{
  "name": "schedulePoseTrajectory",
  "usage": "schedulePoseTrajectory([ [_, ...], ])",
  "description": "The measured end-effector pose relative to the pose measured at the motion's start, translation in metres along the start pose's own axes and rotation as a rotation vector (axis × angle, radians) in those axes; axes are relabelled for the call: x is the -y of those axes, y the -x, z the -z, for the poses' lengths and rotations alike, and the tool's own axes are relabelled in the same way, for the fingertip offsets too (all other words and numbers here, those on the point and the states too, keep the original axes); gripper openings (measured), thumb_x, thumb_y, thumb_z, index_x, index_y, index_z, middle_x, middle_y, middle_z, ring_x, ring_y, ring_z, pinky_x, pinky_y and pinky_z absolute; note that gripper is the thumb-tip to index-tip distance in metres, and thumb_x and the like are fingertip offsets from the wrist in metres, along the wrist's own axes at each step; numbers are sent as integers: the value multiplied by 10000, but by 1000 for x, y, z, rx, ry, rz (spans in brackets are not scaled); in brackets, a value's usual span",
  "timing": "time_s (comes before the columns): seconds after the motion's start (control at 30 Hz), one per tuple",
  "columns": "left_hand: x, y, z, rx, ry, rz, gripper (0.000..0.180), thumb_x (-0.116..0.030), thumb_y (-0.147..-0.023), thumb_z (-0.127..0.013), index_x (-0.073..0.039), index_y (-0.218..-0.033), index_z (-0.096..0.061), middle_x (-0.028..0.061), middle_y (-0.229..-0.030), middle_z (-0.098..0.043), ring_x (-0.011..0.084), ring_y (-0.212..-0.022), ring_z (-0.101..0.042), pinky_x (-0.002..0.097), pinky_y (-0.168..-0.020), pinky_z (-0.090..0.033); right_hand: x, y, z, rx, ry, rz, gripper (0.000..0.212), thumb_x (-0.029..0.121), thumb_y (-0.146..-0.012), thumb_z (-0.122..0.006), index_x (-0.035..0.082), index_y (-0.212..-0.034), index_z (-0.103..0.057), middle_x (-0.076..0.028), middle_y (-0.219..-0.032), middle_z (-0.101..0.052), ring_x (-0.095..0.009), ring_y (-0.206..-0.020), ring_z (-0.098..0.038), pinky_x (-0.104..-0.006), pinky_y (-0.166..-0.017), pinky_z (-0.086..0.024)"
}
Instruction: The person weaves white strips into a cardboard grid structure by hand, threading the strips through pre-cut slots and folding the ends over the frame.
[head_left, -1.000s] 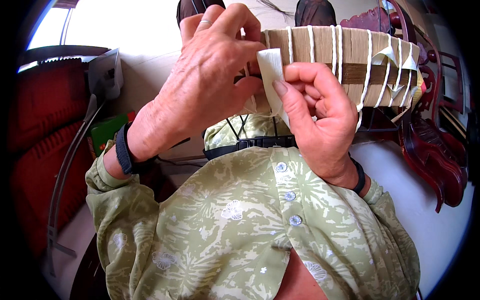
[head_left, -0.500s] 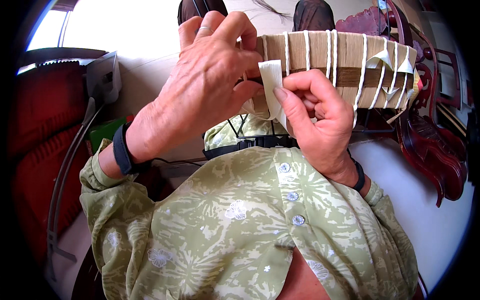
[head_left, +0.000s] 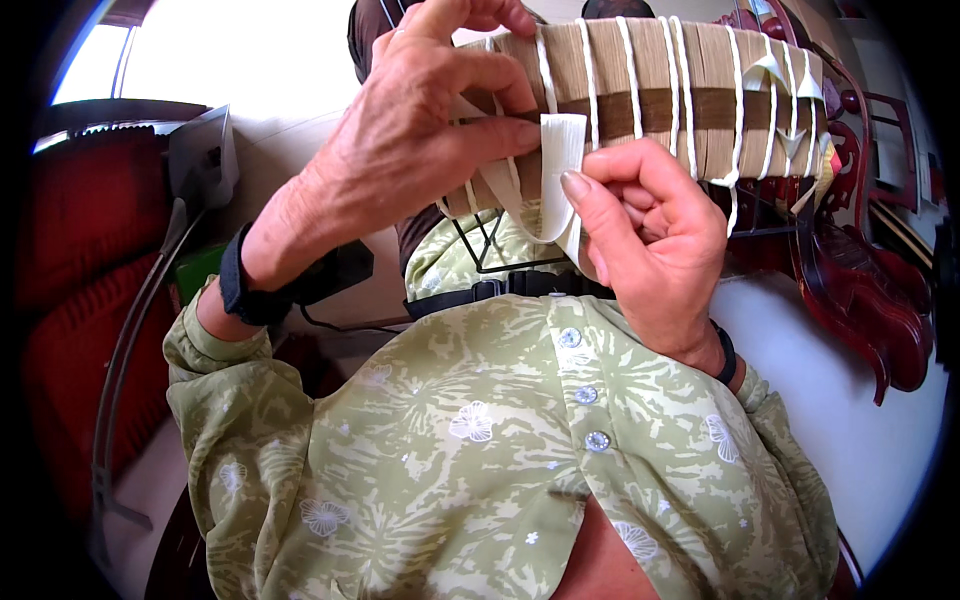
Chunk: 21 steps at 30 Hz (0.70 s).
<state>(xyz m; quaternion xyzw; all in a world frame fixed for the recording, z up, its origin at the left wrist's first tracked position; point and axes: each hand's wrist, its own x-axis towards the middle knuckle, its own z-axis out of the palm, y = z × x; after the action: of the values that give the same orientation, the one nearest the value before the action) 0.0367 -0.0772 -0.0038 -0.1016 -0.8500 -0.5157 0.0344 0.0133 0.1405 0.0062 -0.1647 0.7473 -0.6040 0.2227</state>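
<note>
A long, slightly curved tan bundle of packed thin layers, with a darker brown band along its middle, lies across in front of me. Several white cords cross it at intervals. My left hand grips its left part, thumb on the near face and fingers over the far edge. Between the thumb and bent fingers of my right hand is a flat cream strip. This strip stands up against the bundle and loops down below it. Part of the bundle's left end is hidden behind my left hand.
A black wire frame stands under the bundle, close to my waist. Dark red carved wooden furniture is at the right. Red cushioned furniture and a grey curved metal bar are at the left, near a bright opening.
The bundle has shifted away from me, showing more of its left end. My left hand has moved away with it. My right hand, still pinching the strip, has moved slightly right.
</note>
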Motion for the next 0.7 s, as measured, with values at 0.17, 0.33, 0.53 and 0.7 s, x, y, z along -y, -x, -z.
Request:
schedulePoseTrajectory([
  [0.17, -11, -2, 1, 42, 92, 137, 107, -75, -837, -763, -6, -814, -685, 106, -1234, -453, 175, -999, -544, 307, -817, -496, 1, 4, -3, 18, 100, -38, 57, 7, -959, -635, 9, -929, -586, 66, -665, -515, 25, -549, -389, -178, -474, -282],
  [0.33, -14, -5, 1, 60, 84, 180, 196, -164, -884, -756, -4, -804, -676, 84, -1201, -460, 141, -954, -526, 284, -776, -475, 6, 3, -2, 60, 301, 4, 102, 10, -941, -630, -10, -853, -580, 52, -611, -498, 21, -560, -406, -195, -482, -298],
  [0.53, -14, -4, 3, 115, -26, 107, 318, -283, -843, -831, -2, -797, -688, 96, -1170, -465, 167, -1012, -529, 291, -793, -484, -2, 0, -6, 124, 525, 147, 76, -7, -879, -641, -22, -823, -592, -46, -556, -540, -53, -492, -483, -269, -457, -358],
  [0.7, 16, 2, 0, 91, -7, 8, 328, -258, -781, -879, 1, -793, -679, 111, -1148, -480, 197, -1053, -535, 312, -841, -500, -2, 3, -9, 79, 612, 250, 95, -12, -858, -659, -10, -811, -576, -52, -584, -582, -112, -474, -560, -281, -467, -402],
])
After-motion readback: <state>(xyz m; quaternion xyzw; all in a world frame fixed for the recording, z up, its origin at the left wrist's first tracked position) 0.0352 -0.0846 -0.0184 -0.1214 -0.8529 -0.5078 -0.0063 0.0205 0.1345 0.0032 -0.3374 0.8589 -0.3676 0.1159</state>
